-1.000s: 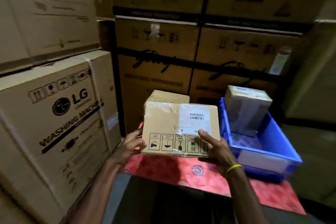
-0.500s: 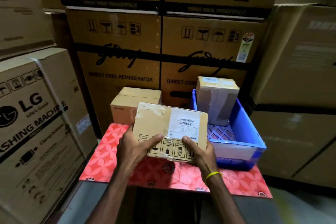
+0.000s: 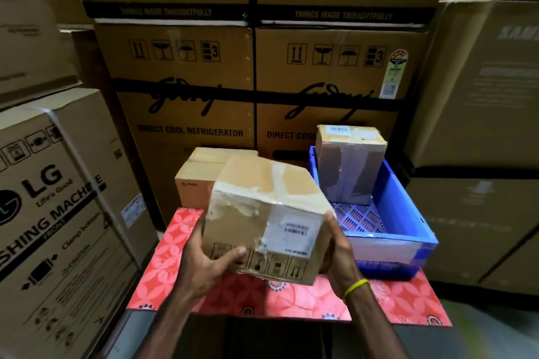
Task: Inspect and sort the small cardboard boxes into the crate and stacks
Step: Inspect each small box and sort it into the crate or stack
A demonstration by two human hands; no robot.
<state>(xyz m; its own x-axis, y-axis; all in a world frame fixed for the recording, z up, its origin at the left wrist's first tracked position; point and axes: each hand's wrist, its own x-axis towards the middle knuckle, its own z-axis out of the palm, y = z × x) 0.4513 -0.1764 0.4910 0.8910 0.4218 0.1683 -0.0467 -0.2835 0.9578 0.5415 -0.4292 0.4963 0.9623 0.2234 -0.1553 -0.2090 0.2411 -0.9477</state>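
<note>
Left hand (image 3: 204,267), right hand (image 3: 339,253) grip taped box (image 3: 256,201) | LG carton (image 3: 58,213) | "REFRIGERATOR" carton (image 3: 180,102)

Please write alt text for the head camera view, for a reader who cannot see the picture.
The left hand and right hand grip a taped cardboard box, tilted, over a red floral table. Behind it sits another small box, and a blue crate on the right holds one upright box.
</note>
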